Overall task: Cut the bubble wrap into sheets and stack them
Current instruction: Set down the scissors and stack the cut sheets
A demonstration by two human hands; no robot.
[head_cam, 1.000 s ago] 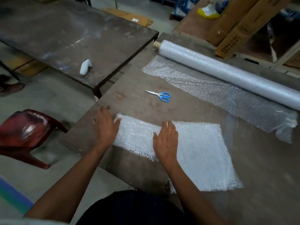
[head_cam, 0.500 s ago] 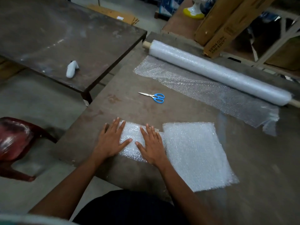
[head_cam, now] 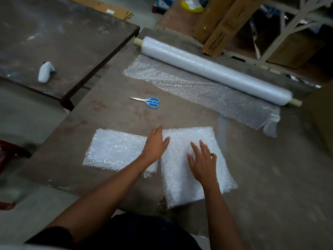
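Observation:
Two cut pieces of bubble wrap lie side by side near the table's front edge: a left sheet (head_cam: 115,150) and a right stack (head_cam: 182,175). My left hand (head_cam: 155,144) lies flat where the two meet, fingers straight. Over the right stack, my right hand (head_cam: 202,159) rests with fingers spread. Blue-handled scissors (head_cam: 148,102) lie shut on the table beyond the sheets. At the far side sits the bubble wrap roll (head_cam: 214,71) on a wooden core, with a loose length (head_cam: 201,91) unrolled toward me.
The work table (head_cam: 270,177) is dark and worn. A second table (head_cam: 63,37) to the left holds a small white object (head_cam: 45,71). Cardboard boxes (head_cam: 221,24) and a metal rack stand behind the roll. A red chair (head_cam: 10,152) sits at the left.
Both hands moved right from the left sheet onto the seam and the right stack. The left sheet now lies uncovered and flat. The camera view shifted.

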